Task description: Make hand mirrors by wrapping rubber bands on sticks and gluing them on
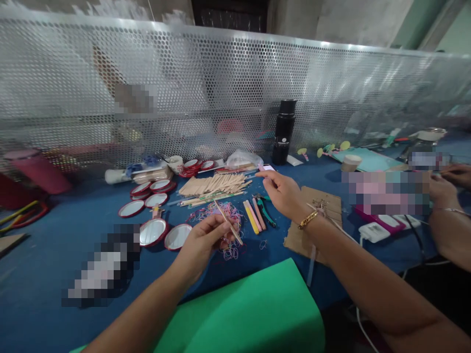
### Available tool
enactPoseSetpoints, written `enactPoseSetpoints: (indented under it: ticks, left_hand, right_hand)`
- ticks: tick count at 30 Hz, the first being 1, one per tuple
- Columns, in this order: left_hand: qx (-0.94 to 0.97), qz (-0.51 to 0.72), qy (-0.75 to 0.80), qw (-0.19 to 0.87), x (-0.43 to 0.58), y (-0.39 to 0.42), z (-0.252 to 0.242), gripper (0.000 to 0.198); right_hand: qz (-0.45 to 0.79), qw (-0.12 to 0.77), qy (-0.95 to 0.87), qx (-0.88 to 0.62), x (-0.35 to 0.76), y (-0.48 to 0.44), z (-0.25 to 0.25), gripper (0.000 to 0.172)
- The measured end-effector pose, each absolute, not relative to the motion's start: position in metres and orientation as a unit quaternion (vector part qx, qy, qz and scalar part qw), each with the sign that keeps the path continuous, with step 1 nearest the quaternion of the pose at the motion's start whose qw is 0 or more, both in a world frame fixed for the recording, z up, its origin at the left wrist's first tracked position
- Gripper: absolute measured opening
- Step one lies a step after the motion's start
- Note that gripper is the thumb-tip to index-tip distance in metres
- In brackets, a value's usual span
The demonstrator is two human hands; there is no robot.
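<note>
My left hand (208, 233) pinches a thin wooden craft stick (228, 223), tilted over a tangle of pastel threads (235, 212). My right hand (281, 192), with a gold bracelet at the wrist, is stretched out beyond the pliers. Its index finger points left and the thumb lies below; I see nothing held in it. Near those fingertips is a small bright-screened object (267, 167), partly covered by the hand. A heap of flat wooden sticks (211, 185) spreads behind the threads. Pink and yellow sticks (253, 215) lie beside green-handled pliers (268, 211).
Round red-rimmed mirrors (152, 232) lie at left. Green foam sheet (250, 314) covers the front edge. A black bottle (284, 132) stands before the perforated metal screen (235, 83). Cardboard (327, 203) lies under my right forearm. Another person's hand (443, 191) is at right, near a white plug (374, 232).
</note>
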State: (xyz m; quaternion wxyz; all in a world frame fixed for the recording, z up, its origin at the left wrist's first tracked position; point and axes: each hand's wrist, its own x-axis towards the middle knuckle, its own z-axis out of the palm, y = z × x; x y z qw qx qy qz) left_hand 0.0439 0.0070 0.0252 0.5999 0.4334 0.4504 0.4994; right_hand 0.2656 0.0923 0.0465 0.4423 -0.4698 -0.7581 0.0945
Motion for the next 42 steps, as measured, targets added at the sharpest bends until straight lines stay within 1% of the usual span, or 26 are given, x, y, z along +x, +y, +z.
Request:
enactPoseSetpoints:
  ticks: [2, 7, 8, 10, 12, 15, 17, 19, 23, 26, 29, 31, 33, 37, 38, 40, 42]
  left_hand:
    - [0.438, 0.505, 0.452, 0.591, 0.039, 0.007, 0.031, 0.016]
    - [0.354, 0.670, 0.413, 0.506, 0.010, 0.021, 0.053, 0.016]
    - [0.335, 0.690, 0.406, 0.496, 0.007, 0.023, 0.055, 0.016]
    - [0.308, 0.723, 0.386, 0.483, 0.004, 0.024, 0.059, 0.015]
    - [0.294, 0.742, 0.366, 0.479, 0.005, 0.023, 0.061, 0.014]
    - [0.290, 0.759, 0.340, 0.473, 0.008, 0.018, 0.065, 0.011]
    - [0.291, 0.766, 0.327, 0.471, 0.007, 0.015, 0.066, 0.009]
    - [0.292, 0.768, 0.320, 0.471, 0.006, 0.015, 0.066, 0.008]
    - [0.289, 0.766, 0.320, 0.476, 0.004, 0.016, 0.064, 0.003]
    - [0.269, 0.768, 0.327, 0.480, 0.004, 0.016, 0.064, 0.005]
    - [0.240, 0.761, 0.342, 0.496, 0.004, 0.014, 0.066, 0.010]
    - [0.219, 0.740, 0.364, 0.522, 0.006, 0.013, 0.066, 0.012]
    - [0.209, 0.706, 0.385, 0.557, 0.010, 0.011, 0.062, 0.011]
    - [0.260, 0.610, 0.411, 0.626, 0.023, 0.008, 0.050, 0.006]
    - [0.272, 0.597, 0.417, 0.629, 0.026, 0.007, 0.047, 0.008]
    - [0.301, 0.568, 0.429, 0.635, 0.031, 0.007, 0.041, 0.020]
    - [0.331, 0.543, 0.446, 0.630, 0.033, 0.007, 0.036, 0.025]
  right_hand:
    - [0.132, 0.417, -0.775, -0.456, 0.259, 0.089, 0.041, 0.028]
    - [0.258, 0.325, -0.820, -0.395, 0.231, 0.071, 0.025, 0.019]
    - [0.276, 0.309, -0.826, -0.382, 0.224, 0.067, 0.022, 0.023]
    - [0.309, 0.283, -0.837, -0.352, 0.210, 0.058, 0.020, 0.036]
    - [0.318, 0.265, -0.852, -0.320, 0.194, 0.050, 0.020, 0.044]
    - [0.268, 0.253, -0.885, -0.286, 0.170, 0.042, 0.018, 0.045]
    - [0.195, 0.247, -0.907, -0.280, 0.154, 0.039, 0.014, 0.042]
    - [0.138, 0.236, -0.921, -0.277, 0.142, 0.038, 0.008, 0.043]
    - [0.054, 0.218, -0.941, -0.254, 0.131, 0.036, 0.002, 0.033]
    - [0.015, 0.224, -0.944, -0.244, 0.137, 0.031, 0.006, 0.034]
    - [0.019, 0.240, -0.938, -0.250, 0.156, 0.027, 0.012, 0.029]
    - [0.055, 0.267, -0.924, -0.268, 0.175, 0.029, 0.016, 0.027]
    - [0.113, 0.282, -0.906, -0.293, 0.194, 0.035, 0.021, 0.028]
    - [0.233, 0.342, -0.847, -0.333, 0.219, 0.054, 0.031, 0.032]
    - [0.252, 0.355, -0.837, -0.332, 0.221, 0.057, 0.034, 0.033]
    - [0.281, 0.375, -0.824, -0.319, 0.219, 0.060, 0.037, 0.035]
    - [0.308, 0.391, -0.812, -0.303, 0.215, 0.059, 0.038, 0.039]
